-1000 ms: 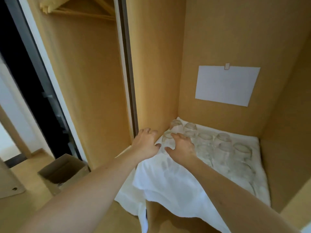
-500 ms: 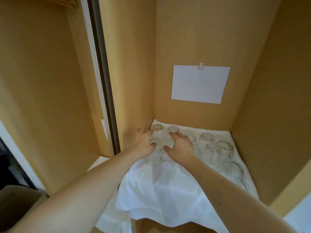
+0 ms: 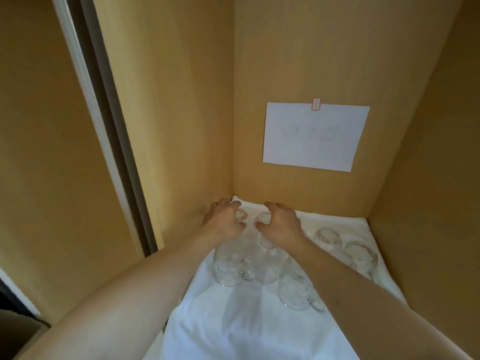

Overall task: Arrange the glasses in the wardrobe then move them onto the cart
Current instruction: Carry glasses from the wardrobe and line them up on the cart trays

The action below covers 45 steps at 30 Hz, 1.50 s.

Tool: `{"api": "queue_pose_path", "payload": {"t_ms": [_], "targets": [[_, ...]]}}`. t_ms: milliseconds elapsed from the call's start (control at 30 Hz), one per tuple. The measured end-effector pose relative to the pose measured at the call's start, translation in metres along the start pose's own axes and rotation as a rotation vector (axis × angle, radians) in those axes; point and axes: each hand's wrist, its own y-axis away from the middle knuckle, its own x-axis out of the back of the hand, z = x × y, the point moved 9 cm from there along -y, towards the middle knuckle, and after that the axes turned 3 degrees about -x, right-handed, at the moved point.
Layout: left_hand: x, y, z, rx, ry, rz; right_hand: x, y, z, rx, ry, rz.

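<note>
Both hands were deep in the wardrobe's back-left corner. The left hand (image 3: 224, 222) was cupped over the rear-left glass (image 3: 240, 215), fingers curled down around it. The right hand (image 3: 281, 222) arched over the next glass (image 3: 263, 218) beside it, but whether those fingers had actually closed on it I could not tell.

By my reading, the arranging was only partly done. The clear glasses sat on the white cloth (image 3: 233, 323) covering the shelf: two handled mugs (image 3: 230, 266) toward the front between the forearms, more along the right side (image 3: 359, 253), in loose rows rather than tidy ones. No cart was in view, so the move onto it looked entirely ahead.

Room was tight. The left wall (image 3: 166, 126) stood just beside the left hand, the back wall (image 3: 298, 61) just behind the fingertips, the right wall near the right-hand glasses. A paper sheet (image 3: 315, 137) was clipped to the back wall, well above. The only way out was toward the front, where the cloth draped over the shelf edge; any tug on it could have shifted the glasses.
</note>
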Motion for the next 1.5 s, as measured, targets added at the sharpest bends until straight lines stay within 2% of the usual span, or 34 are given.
{"api": "queue_pose_path", "payload": {"t_ms": [133,400,600,767,900,1100,1300,1500], "targets": [[-0.016,-0.028,-0.002,0.032,-0.021,-0.047,-0.015,-0.027,0.005,-0.023,0.014,-0.078],[-0.057,-0.061,-0.016,0.121,0.006,-0.262,-0.050,-0.054,0.008,-0.020,0.004,-0.395],[-0.067,-0.069,-0.021,0.106,0.133,-0.303,-0.051,-0.065,0.004,-0.005,0.110,-0.400],[-0.053,-0.071,-0.019,0.110,0.173,-0.231,-0.041,-0.069,0.002,-0.018,0.064,-0.372],[-0.024,-0.075,-0.007,0.086,0.091,-0.131,-0.012,-0.076,-0.001,-0.038,-0.007,-0.233],[0.038,-0.075,0.016,0.104,-0.030,0.105,0.057,-0.076,0.013,-0.160,-0.103,0.185],[0.088,-0.071,0.037,0.184,0.190,0.350,0.108,-0.059,0.031,-0.213,-0.324,0.416],[0.129,-0.062,0.066,0.134,0.473,0.494,0.146,-0.032,0.037,-0.263,-0.431,0.480]]}}
